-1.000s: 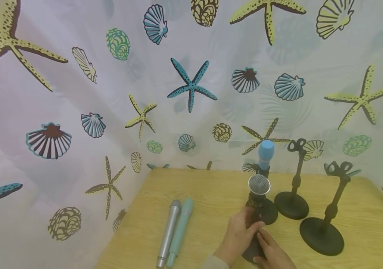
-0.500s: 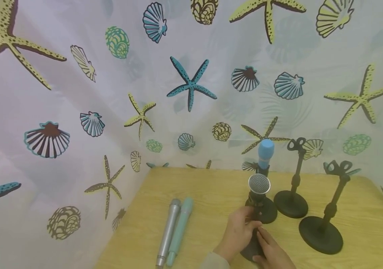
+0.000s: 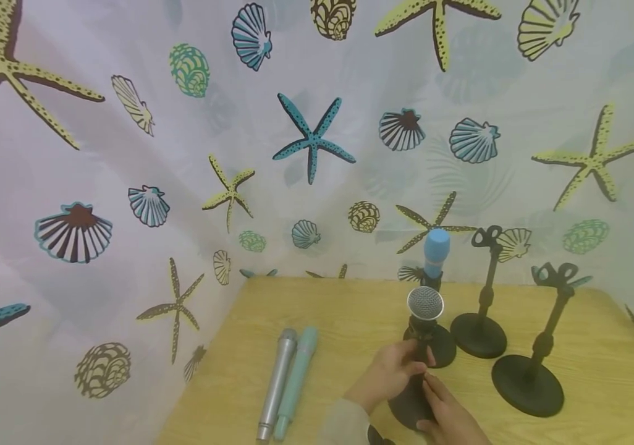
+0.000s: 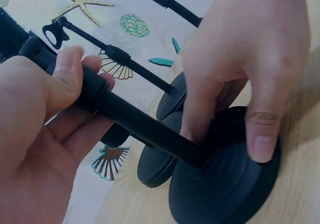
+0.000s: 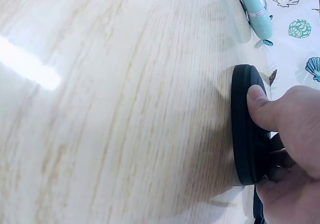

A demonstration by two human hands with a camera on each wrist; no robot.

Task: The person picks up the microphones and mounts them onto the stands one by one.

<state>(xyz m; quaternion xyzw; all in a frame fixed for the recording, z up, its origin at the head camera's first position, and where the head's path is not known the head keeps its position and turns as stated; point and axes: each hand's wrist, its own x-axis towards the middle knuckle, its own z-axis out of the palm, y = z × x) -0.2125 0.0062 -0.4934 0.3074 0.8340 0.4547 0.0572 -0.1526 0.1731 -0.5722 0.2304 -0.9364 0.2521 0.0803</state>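
In the head view, a black microphone stand (image 3: pixel 409 405) bears a microphone with a silver mesh head (image 3: pixel 425 303). My left hand (image 3: pixel 386 372) grips its pole (image 4: pixel 150 126) near the upper collar, thumb along the top and fingers curled beneath. Down at the round base (image 4: pixel 220 189), my right hand (image 3: pixel 450 411) holds on, its thumb pressed on the rim and its fingers on the pole's far side. The right wrist view has that thumb (image 5: pixel 257 97) against the base, close over the wooden table (image 5: pixel 125 109).
Behind stands another stand with a blue microphone (image 3: pixel 436 252). Two bare stands, a rear one (image 3: pixel 479 334) and a nearer one (image 3: pixel 528 384), are on the right. A silver microphone (image 3: pixel 278 386) and a mint-green microphone (image 3: pixel 296 383) lie at left. A shell-print curtain (image 3: pixel 350 80) encloses the table.
Both hands and the gripped stand have shifted slightly left and away from me. The head view has also drifted a little. The grips look the same.
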